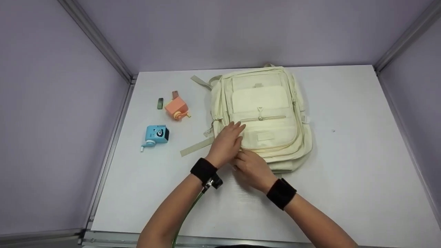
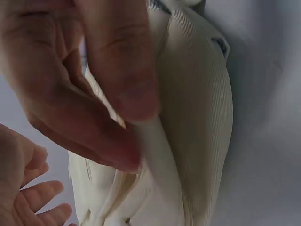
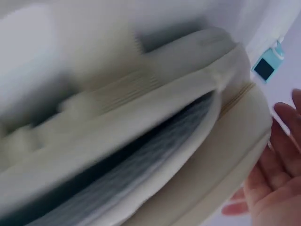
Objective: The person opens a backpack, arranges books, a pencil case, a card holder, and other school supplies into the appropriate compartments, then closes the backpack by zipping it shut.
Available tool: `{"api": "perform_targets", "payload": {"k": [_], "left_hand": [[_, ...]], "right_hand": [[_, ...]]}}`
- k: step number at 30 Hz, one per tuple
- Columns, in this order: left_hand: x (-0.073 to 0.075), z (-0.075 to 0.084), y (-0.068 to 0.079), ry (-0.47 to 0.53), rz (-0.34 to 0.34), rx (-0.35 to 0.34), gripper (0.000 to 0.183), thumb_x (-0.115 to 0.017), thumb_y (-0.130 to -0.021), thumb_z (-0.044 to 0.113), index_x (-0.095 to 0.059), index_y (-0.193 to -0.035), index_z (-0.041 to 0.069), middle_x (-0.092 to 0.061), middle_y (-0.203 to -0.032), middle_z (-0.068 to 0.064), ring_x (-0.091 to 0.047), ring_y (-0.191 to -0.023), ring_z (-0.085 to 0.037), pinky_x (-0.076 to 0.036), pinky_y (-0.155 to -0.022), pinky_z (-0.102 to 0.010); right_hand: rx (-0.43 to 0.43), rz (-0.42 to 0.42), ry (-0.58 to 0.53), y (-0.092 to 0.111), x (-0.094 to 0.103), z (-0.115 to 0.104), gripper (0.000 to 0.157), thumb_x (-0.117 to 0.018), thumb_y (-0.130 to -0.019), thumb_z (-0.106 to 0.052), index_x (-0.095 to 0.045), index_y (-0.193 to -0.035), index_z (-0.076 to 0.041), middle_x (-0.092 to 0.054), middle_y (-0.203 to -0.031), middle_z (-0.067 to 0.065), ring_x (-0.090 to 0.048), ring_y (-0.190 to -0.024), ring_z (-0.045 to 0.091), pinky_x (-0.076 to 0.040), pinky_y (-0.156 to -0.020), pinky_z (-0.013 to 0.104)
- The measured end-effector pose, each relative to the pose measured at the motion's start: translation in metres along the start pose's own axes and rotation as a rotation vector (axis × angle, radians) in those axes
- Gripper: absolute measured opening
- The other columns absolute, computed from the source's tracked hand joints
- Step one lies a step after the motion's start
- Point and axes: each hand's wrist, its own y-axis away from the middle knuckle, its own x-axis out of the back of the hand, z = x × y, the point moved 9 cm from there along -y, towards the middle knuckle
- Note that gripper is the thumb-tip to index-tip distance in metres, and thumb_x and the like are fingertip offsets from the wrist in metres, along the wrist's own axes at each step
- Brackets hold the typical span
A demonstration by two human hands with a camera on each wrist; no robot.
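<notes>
- Backpack (image 1: 262, 98): lies front up on the table (image 1: 344, 172), directly ahead of both hands and extending away to their right.
- Left hand (image 1: 225, 143): fingers fairly straight, slightly spread, resting over the near left corner.
- Right hand (image 1: 253, 168): just below the left hand at the near edge; in the left wrist view, thumb and fingertips pinch a fabric edge (image 2: 162, 155). Cannot tell whether a zip pull is also between them.
- Gaping pocket with grey lining (image 3: 155, 150), close ahead of the right wrist; that view is blurred.
- Handling (judged): soft, foldable cloth, bulky rather than fragile, little slip. Weight unknown; contents not visible. Edges likely sag if pinched at one point only.
- Hold (judged): flat palm to steady the corner, fingertip pinch on the seam. For lifting, the top loop (image 1: 269, 65), far beyond both hands, looks better than the loose strap (image 1: 197, 147) left of the left hand.
- Blue box (image 1: 156, 134) and orange box (image 1: 176, 106): left of the left hand, well apart from it.
</notes>
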Motion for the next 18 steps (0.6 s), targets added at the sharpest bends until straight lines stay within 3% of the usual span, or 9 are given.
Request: {"api": "perform_targets", "payload": {"k": [4,7,13,18], "left_hand": [[-0.024,0.020,-0.001,-0.088,-0.087,-0.039,0.055,-0.054,-0.107,0.028,-0.041,-0.157,0.011,-0.036,-0.162,-0.012,-0.024,-0.153,-0.031,-0.018,-0.123,-0.043],[-0.041,0.031,-0.002,-0.147,-0.144,-0.065,0.069,-0.059,-0.103,0.043,-0.034,-0.160,0.014,-0.028,-0.166,-0.012,-0.017,-0.155,-0.031,-0.014,-0.124,-0.046],[-0.067,0.037,0.001,-0.241,-0.246,-0.067,0.085,-0.057,-0.100,0.058,-0.022,-0.164,0.015,-0.011,-0.170,-0.012,-0.005,-0.156,-0.031,-0.008,-0.124,-0.048],[-0.080,0.035,0.003,-0.294,-0.291,-0.082,0.092,-0.057,-0.099,0.060,-0.016,-0.164,0.010,-0.004,-0.171,-0.013,0.001,-0.157,-0.030,-0.005,-0.125,-0.046]], "right_hand": [[-0.046,0.118,-0.010,0.033,0.040,0.029,0.024,-0.079,-0.087,-0.006,-0.077,-0.111,-0.004,-0.073,-0.112,0.009,-0.068,-0.106,0.028,-0.053,-0.095,0.044],[-0.172,0.174,0.000,0.056,0.065,0.067,0.023,-0.079,-0.085,-0.002,-0.077,-0.108,0.000,-0.074,-0.109,0.014,-0.069,-0.104,0.032,-0.053,-0.094,0.047],[-0.508,0.095,-0.031,0.086,0.084,0.146,0.027,-0.070,-0.094,-0.002,-0.073,-0.121,0.002,-0.069,-0.125,0.019,-0.062,-0.120,0.037,-0.047,-0.103,0.050],[-0.641,0.021,-0.002,0.094,0.094,0.191,0.030,-0.064,-0.100,-0.005,-0.068,-0.128,0.004,-0.064,-0.133,0.022,-0.058,-0.126,0.039,-0.045,-0.105,0.051]]}}
